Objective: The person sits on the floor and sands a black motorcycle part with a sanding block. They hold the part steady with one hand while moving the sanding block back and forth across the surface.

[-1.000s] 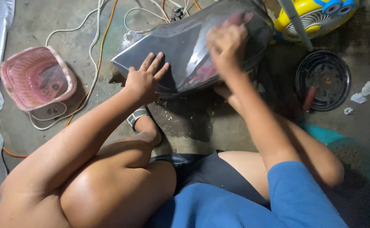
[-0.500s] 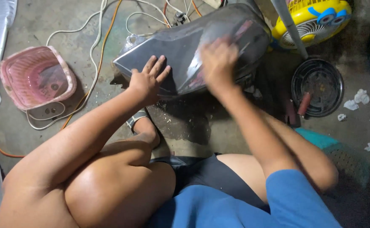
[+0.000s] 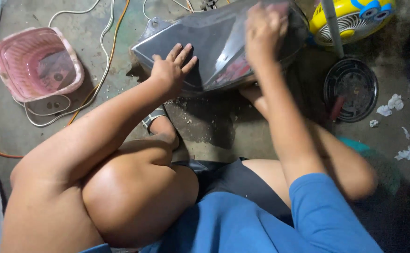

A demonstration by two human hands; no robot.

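A dark, glossy curved panel point(image 3: 223, 51), apparently a vehicle body cover, is seen lying on the concrete floor point(image 3: 120, 56) in front of the seated person. The left hand point(image 3: 170, 70) is laid flat on the panel's near left part, its fingers point(image 3: 182, 50) spread wide and holding nothing, so that the panel is steadied. The right hand point(image 3: 263, 28) is pressed on the upper right part of the panel; it is blurred, and whether something is held under its fingers cannot be told. The work is judged to be a rubbing or sanding of the surface and to be under way: dull patches and a reddish area are seen beside glossy stretches, so more of the surface seems left to be covered. A pink plastic basket point(image 3: 36, 63) lies well apart to the left among cables point(image 3: 103, 51); a yellow fan point(image 3: 355, 18) and a round black grille point(image 3: 351, 90) are seen to the right.
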